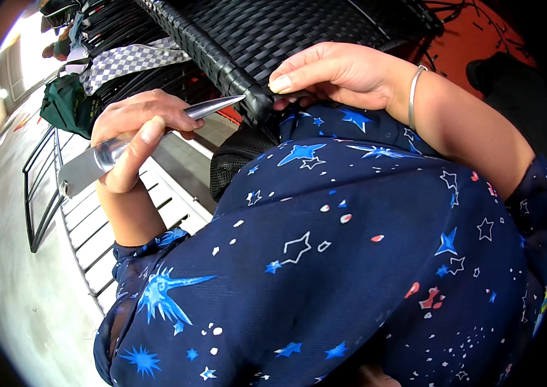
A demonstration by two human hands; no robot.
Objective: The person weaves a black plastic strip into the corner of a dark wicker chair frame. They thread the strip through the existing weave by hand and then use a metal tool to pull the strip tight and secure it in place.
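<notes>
My left hand (pixel 133 132) is closed around a pointed metal spike (pixel 217 106) with a broad flat grey back end. The spike's tip reaches the wrapped corner of a black woven wicker panel (pixel 254 39); whether it goes into the weave I cannot tell. On the other side of that corner, my right hand (pixel 344 74) pinches a dark thin strip (pixel 296 95) between thumb and fingers. Part of this strip is hidden by the fingers and the panel's edge. A silver bangle (pixel 413 97) circles my right wrist.
White slats (pixel 102 245) and a thin black metal frame (pixel 31 206) stand at the lower left. A checkered cloth (pixel 128 64) and a dark green bag (pixel 67 106) lie beyond my left hand. Black mesh (pixel 238 158) hangs below the corner. Black scraps litter the red floor (pixel 480 45).
</notes>
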